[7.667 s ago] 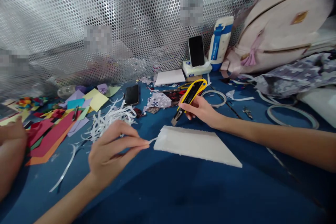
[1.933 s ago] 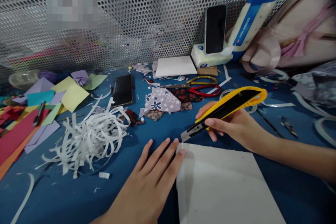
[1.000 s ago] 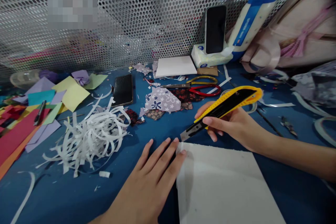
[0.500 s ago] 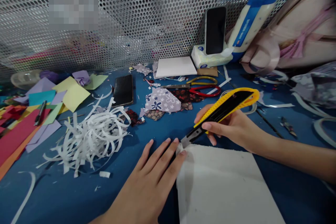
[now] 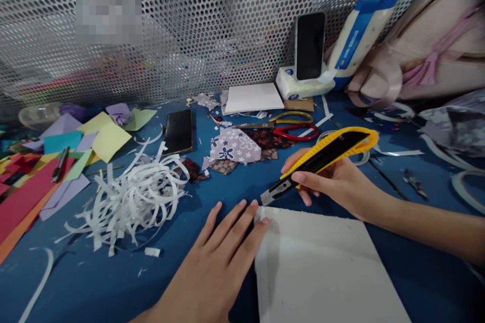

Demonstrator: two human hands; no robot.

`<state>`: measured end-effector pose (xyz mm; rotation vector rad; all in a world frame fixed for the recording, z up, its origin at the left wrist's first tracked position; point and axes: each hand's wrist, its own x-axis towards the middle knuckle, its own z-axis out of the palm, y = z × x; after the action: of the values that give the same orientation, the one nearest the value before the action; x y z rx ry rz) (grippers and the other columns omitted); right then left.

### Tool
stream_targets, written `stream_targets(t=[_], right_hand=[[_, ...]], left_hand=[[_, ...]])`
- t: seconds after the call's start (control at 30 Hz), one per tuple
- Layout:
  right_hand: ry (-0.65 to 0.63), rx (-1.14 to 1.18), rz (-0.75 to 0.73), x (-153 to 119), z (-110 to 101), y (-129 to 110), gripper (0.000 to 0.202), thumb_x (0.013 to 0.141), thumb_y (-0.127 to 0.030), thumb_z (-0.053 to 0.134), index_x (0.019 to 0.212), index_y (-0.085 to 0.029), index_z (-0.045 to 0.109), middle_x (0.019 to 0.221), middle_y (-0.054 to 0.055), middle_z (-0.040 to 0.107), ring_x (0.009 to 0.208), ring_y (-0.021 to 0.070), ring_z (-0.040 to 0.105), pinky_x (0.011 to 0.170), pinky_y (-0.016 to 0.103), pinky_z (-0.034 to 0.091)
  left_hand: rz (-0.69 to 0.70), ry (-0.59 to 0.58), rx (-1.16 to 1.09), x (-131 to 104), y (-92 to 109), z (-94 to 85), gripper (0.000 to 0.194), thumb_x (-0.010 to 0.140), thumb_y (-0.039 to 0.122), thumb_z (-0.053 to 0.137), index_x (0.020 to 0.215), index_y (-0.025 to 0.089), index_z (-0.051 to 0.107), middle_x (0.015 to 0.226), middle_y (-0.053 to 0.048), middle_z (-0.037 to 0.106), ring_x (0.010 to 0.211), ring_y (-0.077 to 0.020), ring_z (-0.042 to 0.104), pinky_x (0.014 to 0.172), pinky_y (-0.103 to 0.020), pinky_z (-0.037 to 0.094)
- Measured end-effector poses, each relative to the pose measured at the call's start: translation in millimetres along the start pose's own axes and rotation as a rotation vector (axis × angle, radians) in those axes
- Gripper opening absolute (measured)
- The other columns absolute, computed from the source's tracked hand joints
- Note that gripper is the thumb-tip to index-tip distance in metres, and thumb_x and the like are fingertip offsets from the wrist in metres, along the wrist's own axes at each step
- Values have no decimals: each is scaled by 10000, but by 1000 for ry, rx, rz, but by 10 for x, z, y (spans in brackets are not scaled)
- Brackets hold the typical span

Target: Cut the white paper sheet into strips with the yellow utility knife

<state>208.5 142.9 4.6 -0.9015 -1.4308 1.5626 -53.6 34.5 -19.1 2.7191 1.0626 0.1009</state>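
Note:
My right hand (image 5: pixel 333 176) is closed around a yellow and black utility knife (image 5: pixel 322 159). Its blade slants down and left, the tip at the upper left corner of a white board (image 5: pixel 322 267); whether it touches the board I cannot tell. My left hand (image 5: pixel 220 257) lies flat with fingers stretched out, the index fingertip on that same corner and the others on the blue table (image 5: pixel 113 287). The near end of the board runs out of view at the bottom.
Shredded white paper strips (image 5: pixel 132 207) are heaped at left, beside coloured papers (image 5: pixel 41 181) and a pen (image 5: pixel 60 164). Behind lie a dark phone (image 5: pixel 179 131), red-handled scissors (image 5: pixel 295 131), fabric scraps (image 5: pixel 235 145) and a white pad (image 5: pixel 253 98). A perforated metal panel (image 5: pixel 182 25) closes off the back.
The knife has shifted very slightly up and right, its blade tip moving a little off the left fingertips. My left hand and the board stay in place.

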Motion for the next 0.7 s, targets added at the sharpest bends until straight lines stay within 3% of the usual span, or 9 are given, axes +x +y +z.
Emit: stream_targets(t=[0.2, 0.37, 0.57, 0.7], right_hand=[[-12, 10, 11, -9, -1, -2, 170, 724, -195, 866, 820, -187, 726, 718, -39, 680, 432, 55, 607, 419, 148, 480], [18, -29, -9, -7, -13, 7, 142, 767, -230, 839, 856, -185, 738, 595, -55, 622, 438, 67, 612, 410, 135, 425], [34, -63, -17, -22, -24, 22, 144, 786, -270, 828, 861, -185, 739, 666, -41, 637, 448, 64, 612, 411, 148, 402], [23, -67, -25, -19, -27, 33, 159, 792, -294, 825, 864, -187, 733, 765, -20, 669, 455, 62, 604, 438, 176, 453]], left_hand=[[-5, -10, -26, -3, -9, -16, 1332, 764, 812, 683, 1645, 205, -110, 1699, -146, 176, 1544, -424, 248, 1245, -675, 111], [3, 16, 4, 0, 0, -22, 1263, 811, 859, 573, 1649, 190, -95, 1704, -137, 159, 1551, -401, 244, 1256, -643, 105], [6, 46, 38, 1, 8, -32, 1206, 840, 880, 488, 1654, 187, -71, 1706, -118, 170, 1559, -366, 239, 1275, -589, 60], [-1, 39, 39, -3, 4, -43, 1146, 877, 839, 485, 1657, 196, -54, 1708, -105, 171, 1561, -354, 238, 1275, -584, 76]])
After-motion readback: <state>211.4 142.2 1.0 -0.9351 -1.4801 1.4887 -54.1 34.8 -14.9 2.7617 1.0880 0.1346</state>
